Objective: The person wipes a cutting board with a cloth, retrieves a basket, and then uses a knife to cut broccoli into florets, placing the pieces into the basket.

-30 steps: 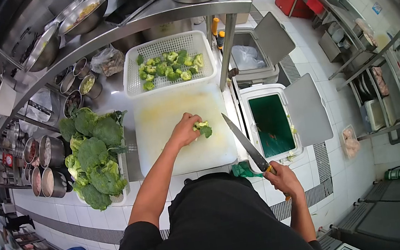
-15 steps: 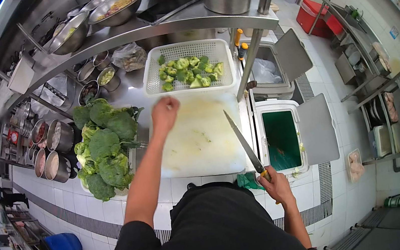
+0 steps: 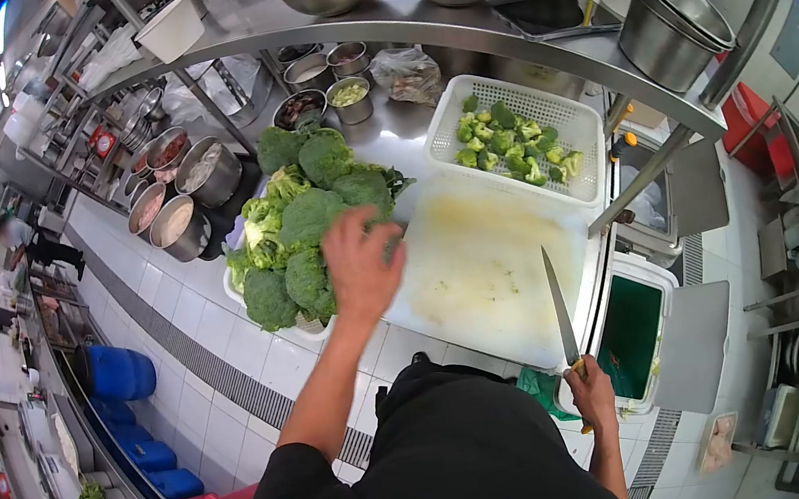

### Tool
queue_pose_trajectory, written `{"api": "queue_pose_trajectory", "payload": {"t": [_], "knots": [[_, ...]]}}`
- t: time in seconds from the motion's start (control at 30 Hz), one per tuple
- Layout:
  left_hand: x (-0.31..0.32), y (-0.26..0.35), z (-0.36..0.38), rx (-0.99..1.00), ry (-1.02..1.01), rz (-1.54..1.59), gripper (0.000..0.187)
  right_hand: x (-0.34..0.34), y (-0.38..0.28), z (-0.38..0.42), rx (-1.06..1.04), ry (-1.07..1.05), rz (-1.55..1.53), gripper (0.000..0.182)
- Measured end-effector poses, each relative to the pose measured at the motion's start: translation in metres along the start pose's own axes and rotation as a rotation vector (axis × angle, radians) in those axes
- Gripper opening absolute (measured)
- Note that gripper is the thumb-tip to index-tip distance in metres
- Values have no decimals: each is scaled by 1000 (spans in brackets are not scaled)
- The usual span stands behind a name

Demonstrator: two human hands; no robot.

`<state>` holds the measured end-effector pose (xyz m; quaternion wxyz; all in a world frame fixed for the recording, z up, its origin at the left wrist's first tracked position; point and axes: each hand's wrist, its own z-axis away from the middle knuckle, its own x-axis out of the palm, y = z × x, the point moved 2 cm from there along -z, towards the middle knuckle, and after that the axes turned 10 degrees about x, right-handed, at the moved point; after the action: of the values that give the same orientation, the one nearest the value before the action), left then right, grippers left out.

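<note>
My left hand [image 3: 361,267] is open, its fingers spread and a little curved, at the right edge of a pile of broccoli heads [image 3: 313,218]. It overlaps the nearest heads in this view. Those heads fill a white basket [image 3: 307,330] left of the cutting board. My right hand [image 3: 592,394] is wrapped round the yellow handle of a long kitchen knife [image 3: 561,309], whose blade points away from me over the right side of the white cutting board [image 3: 482,259]. A few green crumbs lie on the board. Behind it, cut broccoli florets [image 3: 512,146] lie in a white perforated basket [image 3: 438,123].
A lidded bin with a green inside [image 3: 632,325] stands right of the board. Overhead, a steel shelf [image 3: 361,34] carries metal bowls and a steel pot [image 3: 667,22]. Small metal containers [image 3: 350,100] and a plastic bag [image 3: 405,77] stand behind the broccoli heads.
My left hand has moved from the board's far left corner to the broccoli heads, its fingers opening. The view has turned left. My right hand still holds the knife.
</note>
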<state>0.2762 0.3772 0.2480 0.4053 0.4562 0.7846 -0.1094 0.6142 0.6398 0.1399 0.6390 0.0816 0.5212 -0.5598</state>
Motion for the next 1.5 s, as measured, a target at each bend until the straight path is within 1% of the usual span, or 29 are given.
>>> {"api": "queue_pose_trajectory", "payload": {"t": [0.07,0.1,0.17,0.27,0.3,0.37,0.4,0.47,0.5,0.53,0.57,0.6,0.63,0.67,0.73,0.77,0.8,0.87,1.0,1.03,1.07,1.13,1.2,1.27,1.3,1.33,1.4,1.43,1.5], "knots": [[-16,-22,-11,-152,-167,-253,56,0,-9,-1,43,-45,-11,42],[-21,-28,-16,-157,-167,-256,56,3,-10,-2,40,-59,-41,41],[-25,-44,-25,-373,-419,-367,71,4,-17,-4,33,-70,-74,40],[-26,-68,-34,-385,-485,-302,76,0,-25,-3,39,-78,-47,39],[-25,-79,-37,-378,-487,-300,76,-1,-26,-1,28,-74,-55,39],[-28,-102,-41,-418,-389,-50,75,2,-20,1,24,-72,-66,39],[-31,-109,-44,-410,-395,-48,75,6,-13,-1,-17,-21,-81,38],[-36,-122,-48,-466,-248,165,75,10,-3,-1,-49,33,-97,38],[-37,-126,-49,-437,-158,112,70,10,-1,0,-43,50,-100,38],[-37,-133,-52,-432,-163,116,70,10,0,2,-38,67,-102,38],[-35,-142,-53,-555,-72,355,68,8,0,4,-31,70,-104,38],[-36,-142,-57,-674,21,596,66,3,-4,7,44,7,-111,41],[-37,-139,-61,-667,100,762,61,0,-5,9,119,-55,-117,43],[-37,-136,-64,-664,95,770,61,0,-3,9,126,-49,-119,43],[-37,-110,-67,-796,187,1266,59,0,8,15,140,-74,-149,45],[-27,-103,-67,-780,123,1397,58,1,9,15,126,-42,-161,46],[-12,-91,-62,-784,107,1417,58,1,11,14,113,-28,-139,47],[31,-56,-42,-993,111,1604,59,1,12,12,71,1,-172,47],[110,12,2,-1023,-397,1881,50,-11,-2,19,-4,54,-161,45],[141,26,23,-1116,-522,1734,48,-17,-6,26,35,20,-153,44],[154,28,30,-1124,-539,1736,48,-22,-17,27,42,-21,-148,44],[166,31,33,-1070,-800,1585,49,-17,-14,28,29,-22,-172,44],[178,31,35,-1023,-862,1487,45,-11,-11,26,21,-34,-174,44],[186,25,32,-662,-711,1044,42,-8,-11,28,31,-40,-166,43],[178,28,27,-631,-599,980,43,-7,-12,28,39,-41,-159,43],[168,33,26,-631,-601,979,43,-7,-12,28,40,-42,-160,43],[144,42,15,-300,-321,433,46,-6,-15,20,10,-34,-159,43],[132,50,18,-252,-331,271,42,-7,-17,18,7,-32,-160,43],[130,64,29,-315,-371,303,41,-8,-21,15,-23,-16,-157,43]]}}
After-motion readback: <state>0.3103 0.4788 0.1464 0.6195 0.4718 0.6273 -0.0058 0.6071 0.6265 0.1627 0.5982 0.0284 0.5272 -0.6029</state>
